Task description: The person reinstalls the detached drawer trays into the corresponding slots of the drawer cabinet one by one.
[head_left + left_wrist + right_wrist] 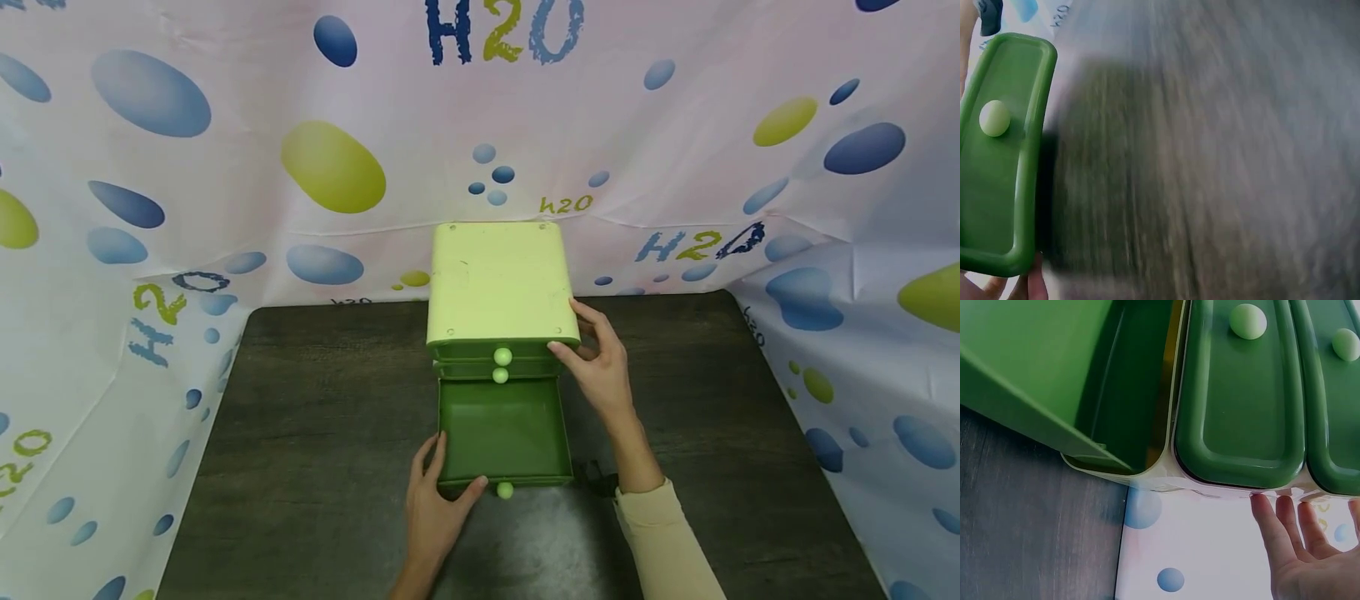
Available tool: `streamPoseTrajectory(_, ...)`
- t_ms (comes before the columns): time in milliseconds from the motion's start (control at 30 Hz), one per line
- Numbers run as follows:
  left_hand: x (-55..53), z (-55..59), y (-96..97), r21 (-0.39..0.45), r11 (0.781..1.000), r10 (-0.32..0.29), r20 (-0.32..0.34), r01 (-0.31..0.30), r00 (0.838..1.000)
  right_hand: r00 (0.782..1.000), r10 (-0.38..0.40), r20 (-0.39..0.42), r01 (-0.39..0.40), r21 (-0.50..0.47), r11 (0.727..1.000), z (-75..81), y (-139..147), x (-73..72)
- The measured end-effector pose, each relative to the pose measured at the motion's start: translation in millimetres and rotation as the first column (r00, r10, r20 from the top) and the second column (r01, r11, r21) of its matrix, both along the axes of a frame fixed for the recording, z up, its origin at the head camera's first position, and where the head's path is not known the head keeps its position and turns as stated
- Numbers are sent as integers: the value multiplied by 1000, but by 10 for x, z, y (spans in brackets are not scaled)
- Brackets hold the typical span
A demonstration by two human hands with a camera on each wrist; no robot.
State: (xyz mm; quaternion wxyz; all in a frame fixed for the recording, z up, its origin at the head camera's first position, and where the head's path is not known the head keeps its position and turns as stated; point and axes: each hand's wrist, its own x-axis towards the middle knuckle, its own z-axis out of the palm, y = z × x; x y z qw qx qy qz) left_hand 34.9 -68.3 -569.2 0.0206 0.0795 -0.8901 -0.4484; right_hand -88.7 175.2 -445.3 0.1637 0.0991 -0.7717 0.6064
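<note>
A small drawer cabinet (501,279) with a pale yellow-green top and dark green drawers stands at the back of the table. Its bottom drawer (504,429) is pulled out, with nothing visible inside. My left hand (437,515) holds that drawer by its front left corner, thumb at the front and fingers along the side. In the left wrist view the drawer's green front (991,181) carries a round pale knob (994,118). My right hand (602,367) steadies the cabinet's upper right front corner, its fingertips (1263,509) touching the side. The two upper drawers (1244,394) are closed.
The dark wood-grain table (322,450) extends around the cabinet. Behind and at both sides hangs a white sheet (225,208) with blue and green spots and lettering. A small dark object (597,479) lies by the right forearm, partly hidden.
</note>
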Motion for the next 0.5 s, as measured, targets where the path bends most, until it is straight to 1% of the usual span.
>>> streamPoseTrajectory(167,-31,-4,-14,-12,1000,-2,-4,2,1000,1000,-4,3,4,0,1000,6,-2,-3)
streamPoseTrajectory(333,-29,-4,1,-11,1000,5,-2,-5,1000,1000,-7,13,7,3,1000,11,-3,-1)
streamPoseTrajectory(500,-29,-28,8,-6,1000,19,-10,-19,1000,1000,-9,24,9,0,1000,13,-1,1)
